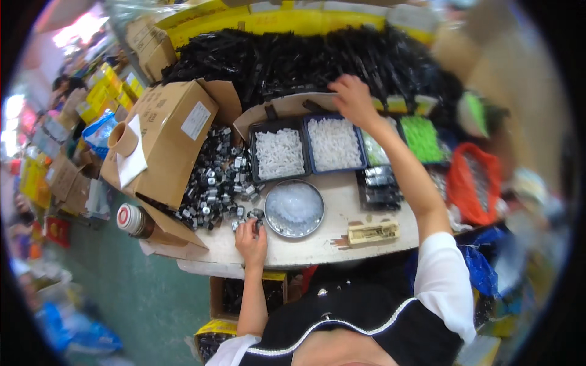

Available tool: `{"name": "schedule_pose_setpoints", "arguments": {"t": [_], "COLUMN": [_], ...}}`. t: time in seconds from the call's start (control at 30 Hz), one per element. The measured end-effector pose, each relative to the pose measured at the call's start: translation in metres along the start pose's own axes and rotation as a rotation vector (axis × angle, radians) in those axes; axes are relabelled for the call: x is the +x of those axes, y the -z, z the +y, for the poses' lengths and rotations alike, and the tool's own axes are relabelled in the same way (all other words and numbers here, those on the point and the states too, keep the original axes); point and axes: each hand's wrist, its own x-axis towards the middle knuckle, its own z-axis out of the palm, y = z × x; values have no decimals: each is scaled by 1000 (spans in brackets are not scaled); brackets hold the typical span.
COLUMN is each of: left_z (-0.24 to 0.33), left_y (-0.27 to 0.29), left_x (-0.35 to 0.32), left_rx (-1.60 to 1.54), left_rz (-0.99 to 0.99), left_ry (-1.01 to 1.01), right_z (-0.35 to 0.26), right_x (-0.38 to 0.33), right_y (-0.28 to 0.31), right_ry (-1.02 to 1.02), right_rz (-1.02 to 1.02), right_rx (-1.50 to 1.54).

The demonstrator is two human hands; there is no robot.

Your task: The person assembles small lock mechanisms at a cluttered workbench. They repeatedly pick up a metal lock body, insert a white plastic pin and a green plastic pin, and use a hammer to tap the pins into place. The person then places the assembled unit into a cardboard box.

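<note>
Carton (165, 131), tipped, spilling small black-and-silver parts (213, 189) across the counter (317, 244). Left hand (251, 241): fingers pinched on one part, apparently. Round dish (294, 208) just beside. Right hand (353, 100): fingers spread over black rods (305, 61), grip unclear. Risk: forearm brushing white-piece trays (308, 148).

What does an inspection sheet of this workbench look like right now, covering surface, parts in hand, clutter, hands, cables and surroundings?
Surface: pale worktable, crowded, bare only along its near edge.
Job's things: heap of small black and silver parts; long black pieces piled at the back.
Clutter: two trays of white parts, round metal dish, green parts, open cardboard box, capped bottle.
Hands: left hand fingers a small part at the heap's edge; right hand reaches into the long black pieces.
Cables: nothing seen.
Surroundings: green floor, stacked boxes at left, orange bag at right.
</note>
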Motion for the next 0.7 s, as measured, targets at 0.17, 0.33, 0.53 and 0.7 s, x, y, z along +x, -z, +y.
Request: {"name": "schedule_pose_setpoints", "arguments": {"t": [0.17,0.33,0.53,0.7], "left_z": [-5,0,-2,-3], "left_y": [-5,-4,-5,-4], "left_x": [1,3,1,0], "left_rx": [158,131,48,-17], "left_rz": [-64,12,-23,-3], "left_ry": [-94,-123,-16,41], "right_z": [-32,-35,2,2], "right_x": [73,111,123,126], "right_y": [-58,-81,-91,-75], "right_ry": [-85,-224,-86,-171], "right_rz": [-413,-699,-605,-386], "right_rx": [-106,-26,78,157]}}
